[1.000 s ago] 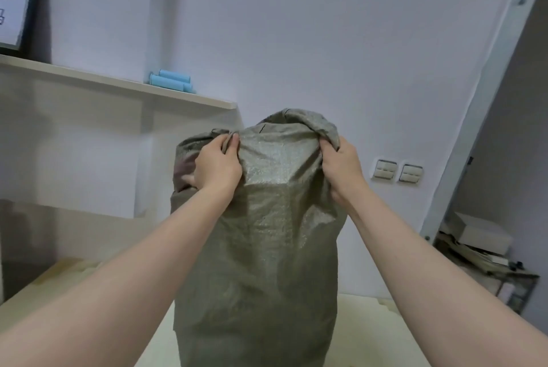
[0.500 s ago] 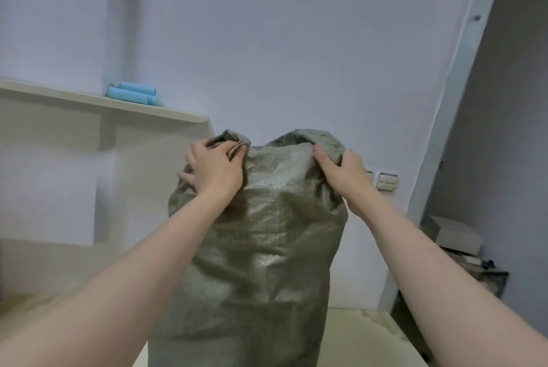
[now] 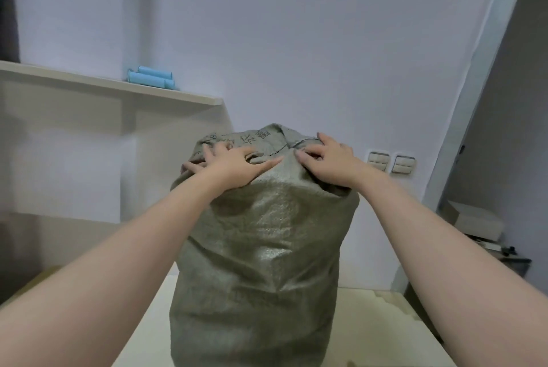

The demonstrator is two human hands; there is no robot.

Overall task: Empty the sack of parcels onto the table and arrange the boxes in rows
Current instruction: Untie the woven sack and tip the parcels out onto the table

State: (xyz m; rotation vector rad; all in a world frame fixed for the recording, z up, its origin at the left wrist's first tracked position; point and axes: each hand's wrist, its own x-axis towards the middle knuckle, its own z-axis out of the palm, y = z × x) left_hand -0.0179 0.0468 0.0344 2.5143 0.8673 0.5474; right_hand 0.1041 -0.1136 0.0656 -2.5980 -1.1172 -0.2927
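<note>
A grey-green woven sack (image 3: 261, 254) stands upright and bulging on the cream table (image 3: 385, 325), right in front of me. Its top is folded over and shows printed lettering. My left hand (image 3: 228, 165) lies on the top left of the sack with fingers spread and pressing the fabric. My right hand (image 3: 329, 159) is on the top right, its fingers curled into a fold of the sack's cloth. The parcels are hidden inside.
A wall shelf (image 3: 112, 85) at the left carries pale blue rolls (image 3: 151, 79). Two wall switches (image 3: 391, 162) sit behind the sack. At the right, a white box (image 3: 474, 218) rests on a cluttered low stand beside a doorway.
Both hands have shifted from gripping the sack's upper rim at its sides to lying on its folded top, closer together. The left hand's fingers have spread out.
</note>
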